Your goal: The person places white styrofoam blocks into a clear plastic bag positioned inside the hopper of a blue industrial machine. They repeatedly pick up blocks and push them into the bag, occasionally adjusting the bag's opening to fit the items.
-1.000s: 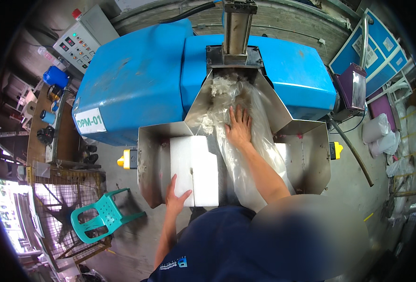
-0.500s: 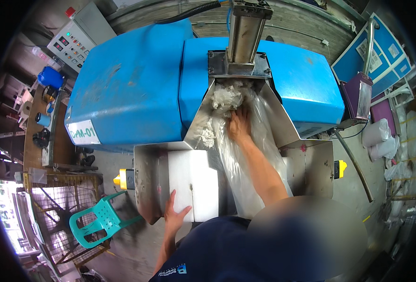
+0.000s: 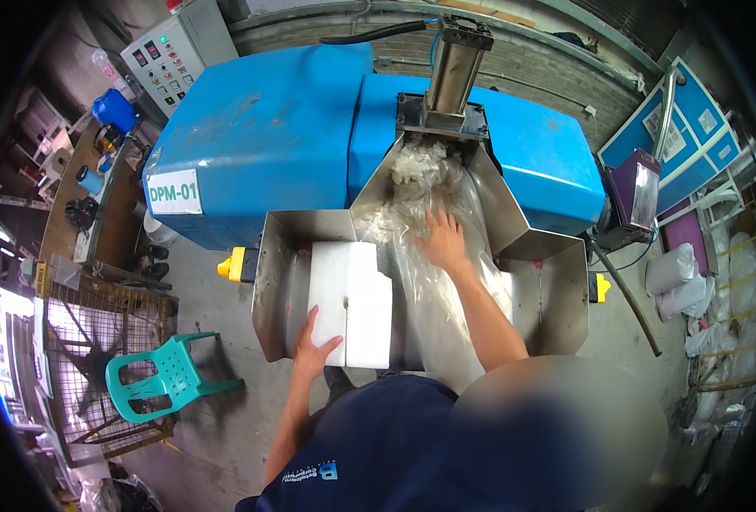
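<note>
L hand [image 3: 312, 350] is on the white foam block [image 3: 363, 303], near-left corner: thumb lies on the top face, spread apart from the fingers, which run along the L edge. Can't tell how hard it presses. Block sits in the L half of the metal hopper [image 3: 286, 290], left of the clear plastic sheeting [image 3: 433, 299].

R hand [image 3: 444, 247] is palm-down on the sheeting, fingers splayed, approx. mid-hopper; nothing pinched that I can see. Sheeting runs from the narrow far end of the hopper back toward the person's body. Crumpled plastic wad [image 3: 421, 164] is bunched at the far end, just beyond R hand, below the upright metal cylinder [image 3: 456, 72].

Behind: big blue machine [image 3: 258, 128] w/ white label, L side. Ctrl box [image 3: 165, 64] w/ buttons is back-left. Yellow switches [image 3: 236, 264] on both outer sides of hopper. Green plastic chair [image 3: 173, 375] is on the floor, person's L, well apart from hopper. White sacks [image 3: 671, 264] far R.
</note>
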The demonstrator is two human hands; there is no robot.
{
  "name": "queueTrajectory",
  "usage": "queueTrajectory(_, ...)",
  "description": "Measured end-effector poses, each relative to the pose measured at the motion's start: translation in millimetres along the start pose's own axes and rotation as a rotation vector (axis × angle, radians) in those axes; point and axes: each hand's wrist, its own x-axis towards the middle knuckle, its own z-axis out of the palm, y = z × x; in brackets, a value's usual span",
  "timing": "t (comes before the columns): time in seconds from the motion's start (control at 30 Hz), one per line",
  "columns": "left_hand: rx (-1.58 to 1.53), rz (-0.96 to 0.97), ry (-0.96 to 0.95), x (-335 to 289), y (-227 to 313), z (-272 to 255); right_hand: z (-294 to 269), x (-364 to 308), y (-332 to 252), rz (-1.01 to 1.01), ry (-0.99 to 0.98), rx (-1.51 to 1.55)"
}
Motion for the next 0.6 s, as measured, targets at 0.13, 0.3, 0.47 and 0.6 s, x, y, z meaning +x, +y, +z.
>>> queueTrajectory(0.13,-0.011,-0.026,-0.026,0.9,1.3,-1.4,22.7,-29.7,-2.0,0.02,0.07,0.004)
queueTrajectory(0.3,0.086,0.029,-0.007,5.8,-2.6,-1.1,53.6,-17.0,0.9,0.046,0.183,0.024)
queueTrajectory(0.47,0.115,-0.085,-0.03,2.1,5.6,-3.9,61.9,32.6,5.3,0.06,0.326,0.064)
queueTrajectory(0.6,0.14,-0.163,-0.029,-6.9,8.6,-4.7,73.9,76.3,10.4,-0.006,0.348,0.048)
